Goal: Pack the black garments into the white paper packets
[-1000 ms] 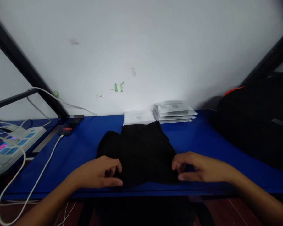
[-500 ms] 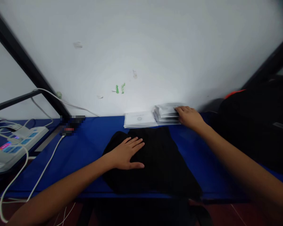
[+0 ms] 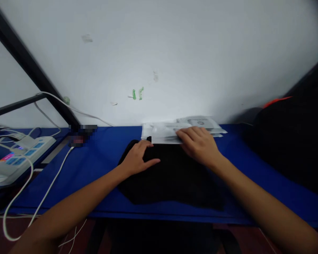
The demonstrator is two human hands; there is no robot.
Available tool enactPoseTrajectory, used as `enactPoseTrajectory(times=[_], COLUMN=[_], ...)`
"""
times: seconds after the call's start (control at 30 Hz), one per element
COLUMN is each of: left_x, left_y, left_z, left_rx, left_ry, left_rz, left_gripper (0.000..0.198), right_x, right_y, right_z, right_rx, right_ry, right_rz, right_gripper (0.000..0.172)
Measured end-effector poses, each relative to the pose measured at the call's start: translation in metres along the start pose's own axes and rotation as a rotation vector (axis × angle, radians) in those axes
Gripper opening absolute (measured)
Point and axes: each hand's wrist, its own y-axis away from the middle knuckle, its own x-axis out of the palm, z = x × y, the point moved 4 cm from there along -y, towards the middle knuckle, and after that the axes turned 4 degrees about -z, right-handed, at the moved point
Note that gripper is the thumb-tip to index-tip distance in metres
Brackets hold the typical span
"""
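A folded black garment [image 3: 172,176] lies on the blue table [image 3: 100,158] in front of me. My left hand [image 3: 137,158] rests on the garment's far left corner, fingers curled at its edge. My right hand [image 3: 200,144] holds a clear plastic bag [image 3: 164,134] and has it over the garment's far edge. Behind it, against the wall, lies a stack of more plastic bags [image 3: 201,123].
A white power strip [image 3: 18,158] with white cables [image 3: 42,201] sits at the left. A small dark device [image 3: 81,135] lies near the wall. A black bag [image 3: 294,141] fills the right side. A black metal frame [image 3: 29,70] slants along the left wall.
My right hand reached to the stack of bags, took one and drew it back over the garment. My left hand slid from the near edge up to the far left corner.
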Motion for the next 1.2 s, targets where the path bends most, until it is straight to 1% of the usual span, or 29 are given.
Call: enactPoseTrajectory(times=[0.03, 0.07, 0.1, 0.13, 0.17, 0.23, 0.27, 0.3, 0.33, 0.4, 0.47, 0.53, 0.6, 0.67, 0.73, 0.83, 0.93, 1.03, 1.2], left_x=[-0.007, -0.012, -0.015, -0.016, -0.014, -0.009, -0.007, -0.006, -0.008, -0.014, -0.022, -0.029, -0.034, -0.035, -0.033, -0.025, -0.021, -0.019, -0.015], left_y=[0.001, 0.002, 0.004, 0.005, 0.005, 0.006, 0.006, 0.005, 0.004, 0.001, -0.002, -0.005, -0.006, -0.006, -0.004, 0.002, 0.007, 0.008, 0.008], left_z=[-0.002, -0.006, -0.010, -0.016, -0.021, -0.029, -0.031, -0.032, -0.031, -0.026, -0.017, -0.009, -0.005, -0.008, -0.019, -0.045, -0.065, -0.071, -0.066], left_rx=[0.035, 0.087, 0.147, 0.209, 0.266, 0.349, 0.371, 0.376, 0.358, 0.285, 0.205, 0.139, 0.094, 0.093, 0.166, 0.378, 0.553, 0.601, 0.585], left_ry=[-0.013, -0.037, -0.070, -0.109, -0.149, -0.216, -0.240, -0.257, -0.269, -0.285, -0.299, -0.320, -0.344, -0.354, -0.339, -0.284, -0.233, -0.217, -0.249], left_rz=[-0.147, -0.260, -0.325, -0.337, -0.301, -0.165, -0.108, -0.076, -0.076, -0.135, -0.195, -0.230, -0.242, -0.248, -0.240, -0.207, -0.223, -0.256, -0.232], left_gripper=[0.052, 0.051, 0.048, 0.043, 0.034, 0.016, 0.014, 0.015, 0.016, 0.015, 0.013, 0.011, 0.009, 0.007, 0.009, 0.016, 0.012, 0.007, 0.008], right_x=[0.002, 0.005, 0.009, 0.012, 0.015, 0.020, 0.021, 0.021, 0.021, 0.020, 0.019, 0.019, 0.018, 0.014, 0.009, 0.003, -0.001, -0.003, -0.004], right_y=[0.003, 0.005, 0.008, 0.010, 0.012, 0.013, 0.013, 0.012, 0.011, 0.012, 0.014, 0.018, 0.022, 0.024, 0.023, 0.021, 0.019, 0.017, 0.016], right_z=[0.009, 0.017, 0.024, 0.030, 0.034, 0.039, 0.039, 0.038, 0.034, 0.022, 0.008, -0.003, -0.007, -0.001, 0.012, 0.035, 0.051, 0.056, 0.058], right_rx=[-0.036, -0.069, -0.101, -0.132, -0.156, -0.181, -0.177, -0.163, -0.141, -0.086, -0.031, 0.011, 0.031, 0.016, -0.033, -0.112, -0.176, -0.226, -0.245], right_ry=[-0.026, -0.042, -0.053, -0.061, -0.069, -0.086, -0.094, -0.101, -0.109, -0.142, -0.208, -0.300, -0.380, -0.426, -0.437, -0.417, -0.392, -0.406, -0.448], right_rz=[0.006, 0.016, 0.026, 0.038, 0.051, 0.083, 0.100, 0.115, 0.128, 0.146, 0.155, 0.161, 0.142, 0.080, 0.000, -0.076, -0.131, -0.198, -0.231], right_gripper=[0.029, 0.029, 0.029, 0.029, 0.030, 0.030, 0.030, 0.028, 0.026, 0.024, 0.024, 0.021, 0.022, 0.023, 0.023, 0.023, 0.023, 0.019, 0.018])
